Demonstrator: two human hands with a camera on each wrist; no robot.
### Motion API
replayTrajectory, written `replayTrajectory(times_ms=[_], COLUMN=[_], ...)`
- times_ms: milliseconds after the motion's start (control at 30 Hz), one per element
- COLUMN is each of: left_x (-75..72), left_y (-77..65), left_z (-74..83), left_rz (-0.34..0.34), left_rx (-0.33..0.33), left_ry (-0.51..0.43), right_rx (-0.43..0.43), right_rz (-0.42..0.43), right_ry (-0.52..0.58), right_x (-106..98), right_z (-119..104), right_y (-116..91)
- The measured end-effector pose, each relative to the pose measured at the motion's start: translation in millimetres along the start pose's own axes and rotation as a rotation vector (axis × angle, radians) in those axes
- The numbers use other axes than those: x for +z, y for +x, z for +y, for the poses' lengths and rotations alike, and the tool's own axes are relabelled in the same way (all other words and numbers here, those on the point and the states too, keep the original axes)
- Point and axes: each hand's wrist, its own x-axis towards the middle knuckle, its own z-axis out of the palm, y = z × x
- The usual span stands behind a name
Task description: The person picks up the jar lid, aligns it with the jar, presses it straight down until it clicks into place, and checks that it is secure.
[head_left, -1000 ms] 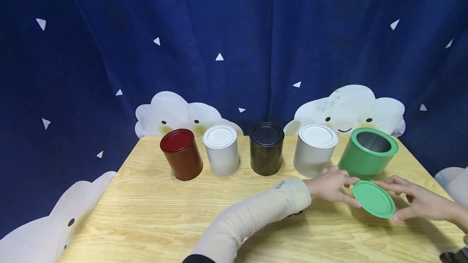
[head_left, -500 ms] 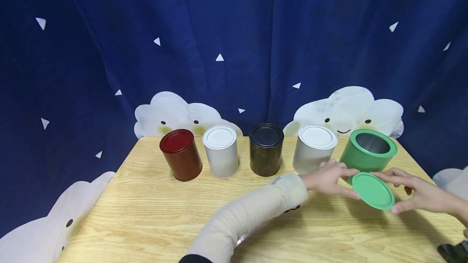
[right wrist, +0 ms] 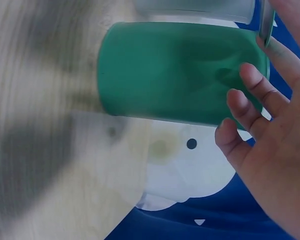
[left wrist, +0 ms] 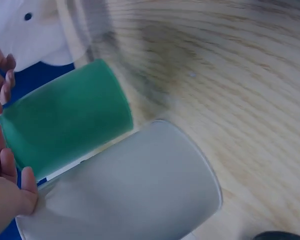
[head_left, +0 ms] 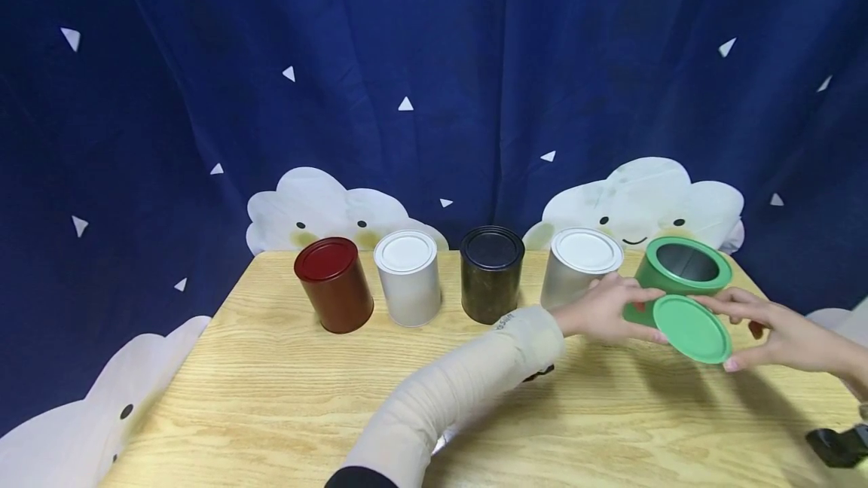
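Observation:
A round green lid (head_left: 692,328) is held tilted in the air in front of the green can (head_left: 652,276), whose top is uncovered and shows a grey inside. The left hand (head_left: 610,310) pinches the lid's left edge between thumb and fingers. On the opposite edge, the right hand (head_left: 780,331) grips it with thumb and forefinger. In the right wrist view the lid (right wrist: 266,22) appears edge-on, and the right hand's other fingers curl loosely near the green can (right wrist: 175,72). Only part of the left hand (left wrist: 7,192) shows in the left wrist view, beside a pale can (left wrist: 135,185).
A lidded pale can (head_left: 566,277) stands just left of the green one. Farther left are a black can (head_left: 491,285), a white can (head_left: 410,285) and a dark red can (head_left: 335,285), all lidded, along the back of the wooden table (head_left: 285,398). Behind hangs a blue curtain (head_left: 353,59).
Both hands have raised the green lid and brought it closer to the green can's top. The cans stay where they were.

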Motion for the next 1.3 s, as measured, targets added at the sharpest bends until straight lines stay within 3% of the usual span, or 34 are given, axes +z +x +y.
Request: replayTrajectory(times_ms=[233,433,533,767,1000,1300], left_x=[-6.1,-10.6,-14.4,-21.0,-28.0,-35.9], left_y=[1.5,2.3,3.1,8.9,22.4,35.4], left_z=[-0.4,3.3,5.8,11.5,11.4,12.8], left_rz=[0.132,0.185,0.183,0.206,0.223,0.140], left_rx=[0.072,0.055,0.034,0.006,-0.029,-0.120], left_ry=[-0.023,-0.078,-0.084,0.011,0.051,0.080], right_rx=[0.059,0.076,0.093,0.110,0.342,0.474], right_rz=[0.042,0.055,0.060,0.075,0.008,-0.086], right_ry=[-0.045,-0.052,-0.059,-0.050,0.011,0.015], right_x=[-10,-18,-22,-32,-45,-53], right_z=[-4,-5,-4,2,8,24], right_y=[7,11,13,18,22,29])
